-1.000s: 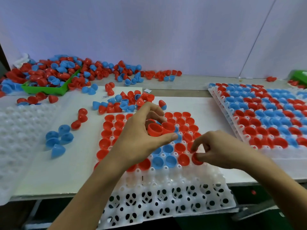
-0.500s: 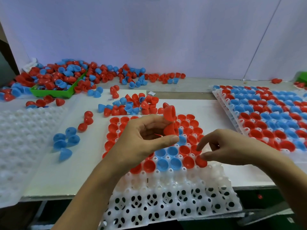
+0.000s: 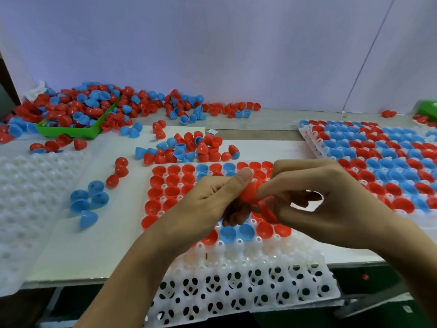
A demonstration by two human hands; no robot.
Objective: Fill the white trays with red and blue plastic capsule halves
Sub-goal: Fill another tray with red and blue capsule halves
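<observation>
Both hands meet above the centre tray (image 3: 248,278), likely pulling nested red halves (image 3: 251,194) apart so each fills its own cup. Left hand (image 3: 212,202) fingers pinch the halves; right hand (image 3: 331,204) fingers grip their other end. White table (image 3: 78,247), loose halves scattered, plain pale wall (image 3: 212,43) behind
</observation>
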